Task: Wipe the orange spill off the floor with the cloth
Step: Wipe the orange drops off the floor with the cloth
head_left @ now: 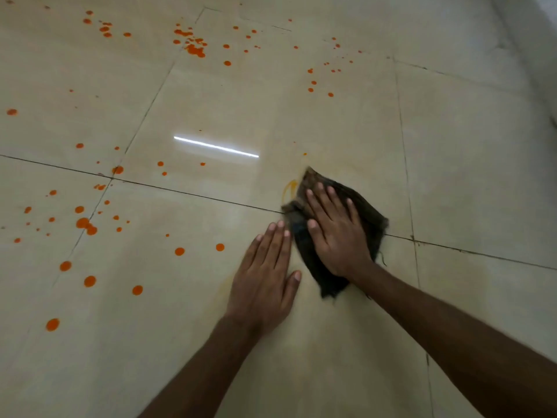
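Head view looks down on a glossy beige tiled floor (331,122), crossed by dark grout lines (180,191) and carrying the bright streak of a light's reflection (216,146). Orange spill (83,222) lies in round drops and spatters over the left and far tiles, with a denser cluster at the far middle. The tiles to the right show almost none.

The dark, frayed cloth (369,227) lies flat on the floor right of centre, straddling one grout line. The right hand (334,233) presses down on it with its palm, fingers straight and slightly spread – nothing is curled round the fabric. Cloth shows on every side of that hand. A thin orange smear (290,188) curves on the tile at the cloth's far left edge.

The left hand (265,279) rests flat on bare tile just beside the cloth's left edge, fingers straight and together, holding nothing. Whether its fingertips touch the fabric cannot be told.

The cloth's long axis runs away from the person – one pointed corner aims at the far tiles, the other lies near the right wrist.
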